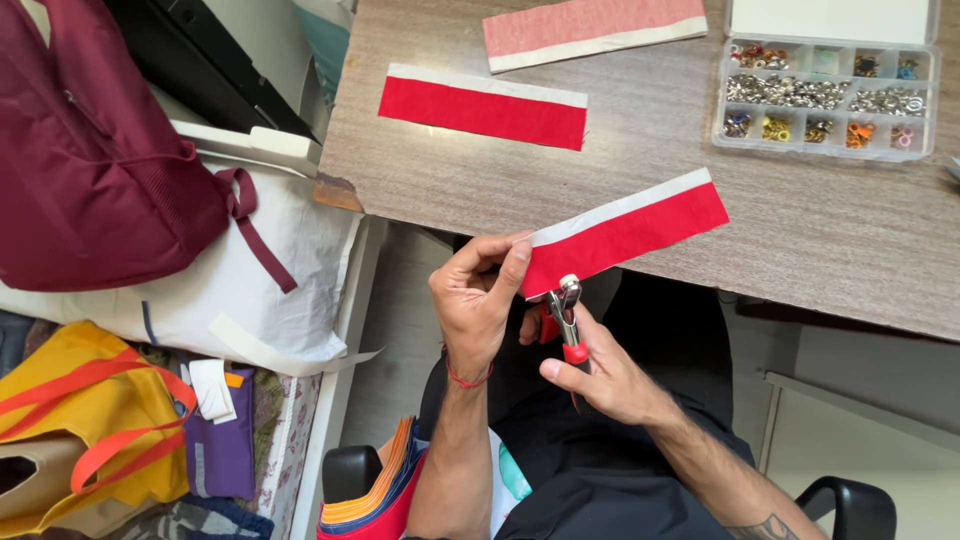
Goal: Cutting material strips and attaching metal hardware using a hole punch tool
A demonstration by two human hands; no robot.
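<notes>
Two cloth strips (483, 106) (594, 32) lie on the bench (800, 230), w/ a parts box (828, 95) to their right. A third strip (625, 232) hangs off the bench's near edge, btw. both hands (483, 300) (600, 372). A backpack (95, 160) sits left of the bench.

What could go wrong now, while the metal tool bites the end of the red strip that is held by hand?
The left hand pinches the red strip right beside the punch pliers in the right hand, so its fingers might get nipped. Most of the strip lies loose on the table, so it may twist and the hole land off-centre.
</notes>
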